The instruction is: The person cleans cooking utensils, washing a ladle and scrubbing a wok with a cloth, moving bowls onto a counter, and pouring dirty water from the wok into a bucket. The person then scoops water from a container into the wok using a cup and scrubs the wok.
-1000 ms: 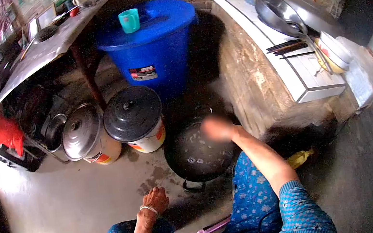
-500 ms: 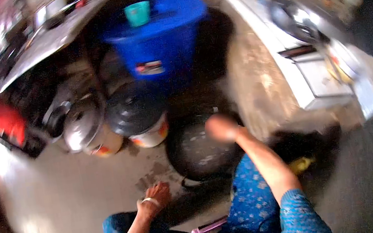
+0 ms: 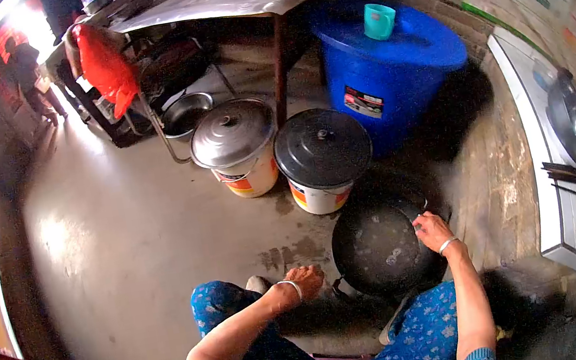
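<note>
A large black wok [image 3: 371,250] stands low in front of me, with liquid and a few pale bits in it. My right hand [image 3: 433,231] is at its right rim with the fingers drawn together; what they hold, if anything, is too small to make out. My left hand [image 3: 307,281] is left of the wok, near my knee, apart from the rim. Its fingers are curled down and their tips are hidden. Each wrist wears a light bangle.
Behind the wok stand a bucket with a black lid [image 3: 323,148], another with a metal lid [image 3: 232,133] and a blue tub [image 3: 389,58] bearing a teal mug [image 3: 379,21]. A tiled ledge [image 3: 539,140] is at right. A person [image 3: 26,71] stands far left.
The view has swung left, so the wok, buckets and tub sit further right and the person at the doorway shows. My right hand stays by the wok's right side.
</note>
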Tool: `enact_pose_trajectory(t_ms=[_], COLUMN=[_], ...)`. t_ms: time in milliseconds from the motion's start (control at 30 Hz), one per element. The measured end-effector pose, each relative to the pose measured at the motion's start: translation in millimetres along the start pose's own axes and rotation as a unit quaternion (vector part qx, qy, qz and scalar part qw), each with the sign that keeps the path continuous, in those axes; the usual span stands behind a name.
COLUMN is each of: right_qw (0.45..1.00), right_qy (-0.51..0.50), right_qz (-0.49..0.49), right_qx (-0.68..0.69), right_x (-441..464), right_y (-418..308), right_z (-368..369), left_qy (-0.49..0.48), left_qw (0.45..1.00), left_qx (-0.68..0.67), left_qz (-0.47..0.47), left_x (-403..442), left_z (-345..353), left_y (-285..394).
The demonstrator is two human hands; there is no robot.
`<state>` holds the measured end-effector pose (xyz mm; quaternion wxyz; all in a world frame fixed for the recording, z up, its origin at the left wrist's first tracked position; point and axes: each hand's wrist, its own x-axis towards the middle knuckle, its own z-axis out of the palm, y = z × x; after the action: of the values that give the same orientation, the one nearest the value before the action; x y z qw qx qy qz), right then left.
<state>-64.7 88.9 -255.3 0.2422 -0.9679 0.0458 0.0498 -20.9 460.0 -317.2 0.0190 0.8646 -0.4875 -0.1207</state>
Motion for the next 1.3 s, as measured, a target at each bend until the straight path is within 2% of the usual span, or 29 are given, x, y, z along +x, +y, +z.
enact_pose_trajectory(t_ms=[100, 133, 267, 367, 400, 600, 667, 733, 767, 800, 833, 900, 967, 1033, 1100, 1200, 1300], right_qw=[1.0, 1.0, 1.0, 1.0, 1.0, 1.0, 0.999, 0.989, 0.998, 0.998, 0.996, 0.997, 1.0, 0.999, 0.996, 0.996, 0.998], right_qy=[0.005, 0.0, 0.014, 0.004, 0.001, 0.0, 0.017, 0.061, 0.01, 0.021, 0.046, 0.011, -0.009, 0.004, 0.045, 0.029, 0.018], right_qz=[-0.005, 0.002, -0.016, -0.018, -0.022, -0.02, -0.048, -0.117, -0.054, -0.051, -0.073, -0.07, -0.023, -0.038, -0.07, -0.073, -0.055], right_qx=[0.003, 0.005, -0.005, -0.008, 0.004, 0.014, -0.011, -0.063, -0.005, 0.01, -0.015, -0.036, 0.0, 0.0, -0.026, -0.042, -0.028], right_x=[0, 1, 2, 8, 8, 5, 0, 2, 2, -2, 5, 7, 6, 6, 5, 11, 15], right_y=[-6, -7, 0, -6, 2, 3, -2, 9, 1, -6, 28, 23, 23, 21, 13, 23, 28], right_z=[-1, -1, 5, 4, 6, 7, 3, 11, 5, 3, 21, 14, 13, 13, 12, 17, 20], left_qy=[-0.028, 0.017, 0.06, -0.055, -0.039, -0.074, -0.058, -0.036, -0.015, -0.032, -0.049, -0.023, -0.075, -0.041, 0.02, 0.073, 0.03], left_qw=[0.999, 1.0, 0.998, 0.998, 0.998, 0.995, 0.996, 0.997, 0.998, 0.997, 0.996, 0.996, 0.995, 0.999, 1.0, 0.997, 0.999], left_qx=[-0.002, 0.008, 0.008, -0.019, -0.035, -0.052, -0.058, -0.064, -0.068, -0.072, -0.076, -0.079, -0.056, -0.02, 0.0, 0.023, 0.017], left_qz=[0.018, 0.024, 0.018, 0.014, 0.033, -0.034, -0.02, -0.021, -0.013, -0.007, 0.001, -0.018, -0.028, -0.002, 0.012, -0.003, -0.022], left_x=[1, -4, -10, -4, -6, 2, -4, -10, -12, -6, 0, -4, -2, 5, 3, -1, 0], left_z=[6, 11, 1, -5, -4, -3, -9, -16, -17, -9, -1, -6, -13, 24, 31, 40, 39], left_y=[-7, -8, -8, -8, -11, -5, -6, -2, -3, -6, -9, -7, -5, -13, -16, -16, -17])
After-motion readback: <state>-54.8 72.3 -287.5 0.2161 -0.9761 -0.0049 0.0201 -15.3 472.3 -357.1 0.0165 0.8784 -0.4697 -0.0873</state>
